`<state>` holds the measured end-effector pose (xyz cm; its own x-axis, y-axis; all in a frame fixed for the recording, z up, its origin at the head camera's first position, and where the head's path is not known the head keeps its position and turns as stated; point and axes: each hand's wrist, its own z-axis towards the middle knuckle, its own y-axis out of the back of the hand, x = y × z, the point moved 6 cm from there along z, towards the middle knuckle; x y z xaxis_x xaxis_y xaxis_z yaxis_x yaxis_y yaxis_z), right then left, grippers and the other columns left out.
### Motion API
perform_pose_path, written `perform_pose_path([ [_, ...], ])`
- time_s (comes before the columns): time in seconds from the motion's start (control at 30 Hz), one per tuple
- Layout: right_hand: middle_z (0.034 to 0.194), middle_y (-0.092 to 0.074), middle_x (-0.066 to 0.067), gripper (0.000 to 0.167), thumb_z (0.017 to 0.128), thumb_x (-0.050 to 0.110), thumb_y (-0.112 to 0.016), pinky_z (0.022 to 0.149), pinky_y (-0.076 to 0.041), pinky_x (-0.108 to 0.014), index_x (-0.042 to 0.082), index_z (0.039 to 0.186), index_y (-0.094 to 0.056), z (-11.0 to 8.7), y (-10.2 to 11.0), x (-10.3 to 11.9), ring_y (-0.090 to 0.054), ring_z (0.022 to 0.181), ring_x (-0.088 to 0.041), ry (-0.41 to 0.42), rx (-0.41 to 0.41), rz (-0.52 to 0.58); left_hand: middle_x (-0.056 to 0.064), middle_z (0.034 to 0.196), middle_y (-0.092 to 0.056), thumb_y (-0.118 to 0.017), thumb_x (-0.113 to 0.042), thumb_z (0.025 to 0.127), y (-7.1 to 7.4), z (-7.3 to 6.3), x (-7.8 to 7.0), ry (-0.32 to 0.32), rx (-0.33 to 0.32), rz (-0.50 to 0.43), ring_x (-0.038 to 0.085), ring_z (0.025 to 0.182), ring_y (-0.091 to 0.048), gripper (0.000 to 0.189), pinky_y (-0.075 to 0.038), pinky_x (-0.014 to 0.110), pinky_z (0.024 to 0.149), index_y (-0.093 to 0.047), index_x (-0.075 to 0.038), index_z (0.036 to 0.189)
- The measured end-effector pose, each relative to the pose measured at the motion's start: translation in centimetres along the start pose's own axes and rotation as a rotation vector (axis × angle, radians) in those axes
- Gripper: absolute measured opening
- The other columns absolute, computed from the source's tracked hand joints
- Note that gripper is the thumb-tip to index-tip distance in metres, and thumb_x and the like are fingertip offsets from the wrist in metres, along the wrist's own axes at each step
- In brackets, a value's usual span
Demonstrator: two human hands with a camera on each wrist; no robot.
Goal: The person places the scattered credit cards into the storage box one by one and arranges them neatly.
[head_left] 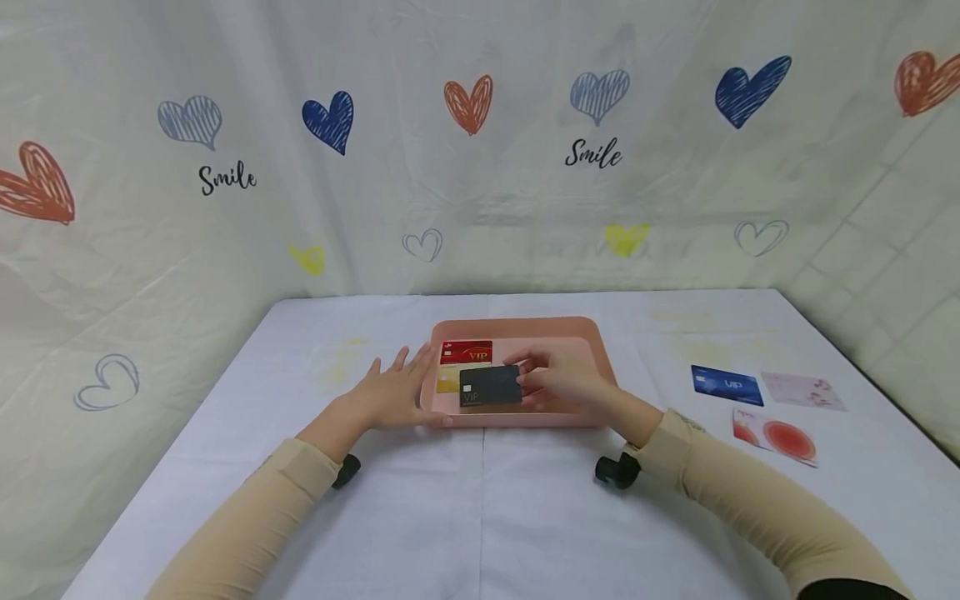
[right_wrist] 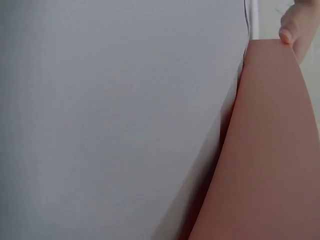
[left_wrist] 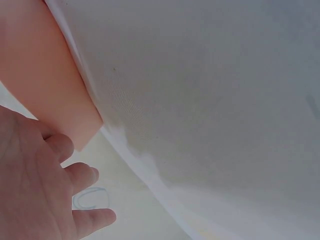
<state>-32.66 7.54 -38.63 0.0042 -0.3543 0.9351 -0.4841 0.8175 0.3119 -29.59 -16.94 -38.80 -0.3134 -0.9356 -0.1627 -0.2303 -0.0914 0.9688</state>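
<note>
Black card pinched by right hand, head view only; left hand spread, touching tray

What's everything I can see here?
tray: 1, pink, on table
red card: 1, red, in tray
gold card: 1, gold, in tray
black card: 1, black, over tray
blue card: 1, blue, table right
pale card: 1, pink, table right
circle card: 1, white, red, table right
table: 1, white, foreground
backdrop: 1, cream, background
hearts: 12, multicoloured, backdrop
"Smile" words: 2, black, backdrop
wrist devices: 2, black, wrists
sleeves: 2, beige, arms
left hand: 1, bare, tray's left
right hand: 1, bare, holding black card
</note>
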Motion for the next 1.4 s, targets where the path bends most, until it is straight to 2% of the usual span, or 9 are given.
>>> perform_pose_path([
  [0.1,0.105,-0.058,-0.015,0.034,0.099,-0.003,-0.057,0.069,-0.061,-0.033,0.0,0.133,-0.061,0.3,-0.4,0.0,-0.068,0.069,-0.02,-0.022,-0.005,-0.011,0.01,0.172,-0.008,-0.063,-0.076,0.084,0.0,0.0,-0.1,-0.004,0.004,-0.002,0.041,0.155,-0.009,0.12,-0.008,0.071,0.117,-0.008,-0.008,0.165],
  [0.3,0.102,-0.056,-0.014,0.037,0.099,-0.003,-0.058,0.069,-0.062,-0.033,0.0,0.136,-0.06,0.7,-1.4,0.4,-0.065,0.067,-0.021,-0.007,0.01,-0.008,0.01,0.172,-0.008,-0.063,-0.077,0.084,0.2,-0.2,-0.1,-0.007,0.001,0.008,0.042,0.155,-0.01,0.12,-0.009,0.072,0.116,-0.008,-0.007,0.165],
  [0.57,0.1,-0.055,-0.014,0.039,0.1,-0.004,-0.057,0.069,-0.062,-0.033,0.0,0.138,-0.056,1.7,-2.5,0.4,-0.064,0.07,-0.021,-0.021,0.03,0.001,0.009,0.172,-0.008,-0.062,-0.078,0.083,0.3,-0.1,-0.1,0.002,0.001,0.014,0.04,0.155,-0.01,0.121,-0.009,0.071,0.117,-0.008,-0.009,0.166],
  [0.8,0.098,-0.054,-0.014,0.038,0.099,-0.006,-0.056,0.07,-0.062,-0.033,-0.001,0.137,-0.055,1.9,-3.3,0.4,-0.065,0.071,-0.02,-0.035,0.048,0.029,0.008,0.172,-0.008,-0.063,-0.078,0.083,0.3,-0.1,-0.2,0.001,0.0,0.011,0.04,0.155,-0.009,0.121,-0.009,0.071,0.116,-0.009,-0.009,0.166],
  [0.97,0.098,-0.055,-0.013,0.037,0.099,-0.005,-0.057,0.072,-0.061,-0.033,-0.001,0.136,-0.055,2.1,-3.6,0.2,-0.065,0.073,-0.021,-0.045,0.064,0.012,0.009,0.172,-0.008,-0.062,-0.078,0.083,0.2,-0.1,-0.2,-0.005,-0.004,0.015,0.041,0.155,-0.01,0.121,-0.01,0.072,0.116,-0.009,-0.008,0.165],
  [1.1,0.098,-0.056,-0.013,0.041,0.096,-0.002,-0.065,0.072,-0.06,-0.03,-0.001,0.136,-0.054,2.2,-3.7,0.2,-0.064,0.078,-0.02,-0.051,0.081,-0.022,0.009,0.172,-0.008,-0.062,-0.078,0.083,0.3,-0.2,-0.3,0.0,-0.003,0.016,0.041,0.155,-0.01,0.12,-0.009,0.072,0.116,-0.009,-0.008,0.165],
  [1.23,0.096,-0.057,-0.011,0.051,0.09,0.0,-0.074,0.066,-0.054,-0.025,0.0,0.137,-0.055,2.1,-3.9,0.2,-0.059,0.075,-0.019,-0.035,0.106,-0.087,0.009,0.172,-0.008,-0.063,-0.078,0.083,0.4,-0.3,-0.3,0.0,-0.003,0.017,0.04,0.155,-0.01,0.121,-0.009,0.072,0.116,-0.008,-0.008,0.165],
  [1.4,0.095,-0.06,-0.009,0.051,0.086,-0.003,-0.074,0.066,-0.047,-0.023,0.001,0.135,-0.059,2.2,-4.2,0.5,-0.055,0.081,-0.019,0.042,0.132,-0.291,0.008,0.172,-0.007,-0.063,-0.078,0.083,0.3,-0.3,-0.3,-0.005,-0.006,0.011,0.041,0.155,-0.01,0.122,-0.009,0.072,0.116,-0.007,-0.008,0.165],
])
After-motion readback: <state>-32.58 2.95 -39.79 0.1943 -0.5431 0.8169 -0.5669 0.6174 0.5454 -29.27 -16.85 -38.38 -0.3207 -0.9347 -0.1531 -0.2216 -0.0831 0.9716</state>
